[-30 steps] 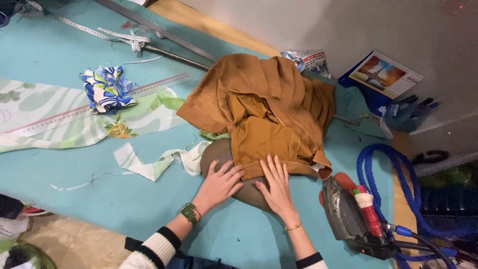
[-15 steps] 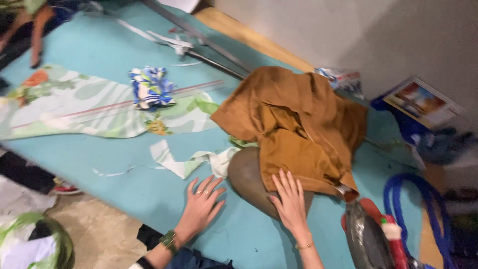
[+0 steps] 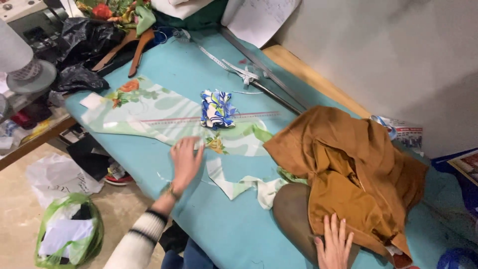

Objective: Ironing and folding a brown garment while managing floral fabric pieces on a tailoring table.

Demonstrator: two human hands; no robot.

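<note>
Brown cloth (image 3: 348, 169) lies heaped at the right of the frame, and your right hand (image 3: 334, 245) rests flat at the bottom edge, fingers spread, on the darker brown pad (image 3: 294, 216) where the heap's lower hem meets it. That hand grips nothing; the palm presses down and the cloth rises above and to the right of the fingertips.

Your left hand (image 3: 185, 162), left of centre, is open too, fingers loosely apart, lying on the teal table (image 3: 234, 234) with the fingertips touching the lower edge of the floral fabric (image 3: 159, 114). It is slightly blurred, so you cannot tell whether any finger pinches the edge. A striped cuff and a wrist band sit below it.

Just right of that hand, pale green scraps (image 3: 239, 184) trail across the table toward the pad. At the lower left of the frame, off the table, a green bag (image 3: 69, 234) stands on the floor.

Farther up, the floral fabric stretches from the centre toward the upper left, with a long ruler (image 3: 209, 118) laid along it. A crumpled blue and white piece (image 3: 216, 109) sits on the ruler, well apart from both hands.

Beyond that, near the top centre, a measuring tape (image 3: 214, 59) and a metal bar (image 3: 269, 67) lie along the table's far edge. Black plastic (image 3: 84, 45) is bunched at the upper left.
</note>
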